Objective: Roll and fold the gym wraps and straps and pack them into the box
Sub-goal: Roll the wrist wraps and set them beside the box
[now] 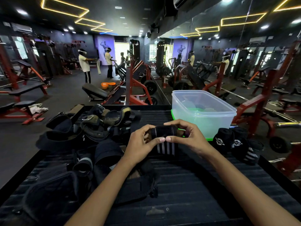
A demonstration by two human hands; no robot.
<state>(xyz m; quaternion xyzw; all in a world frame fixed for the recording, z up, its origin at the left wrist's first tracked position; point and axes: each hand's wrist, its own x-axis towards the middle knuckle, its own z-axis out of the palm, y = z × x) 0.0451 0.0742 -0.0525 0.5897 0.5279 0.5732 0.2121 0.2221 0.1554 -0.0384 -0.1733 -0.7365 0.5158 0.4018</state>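
Note:
A black wrist wrap (163,132) is partly rolled between both hands above the dark ridged table. My left hand (141,144) pinches its left end, my right hand (189,136) pinches its right end, and the thumbs meet in front. The wrap's loose striped tail (166,148) hangs down from the roll. A clear plastic box (210,115) stands open on its green lid just behind my right hand. Rolled black wraps (223,141) lie to the right of the box. A heap of unrolled straps, wraps and padded cuffs (91,128) covers the table's left side.
The table's dark ridged surface (187,185) runs to its near edge between my forearms. Red-framed benches and weight machines fill the gym floor behind. People stand far back at the left. A wall mirror runs along the right.

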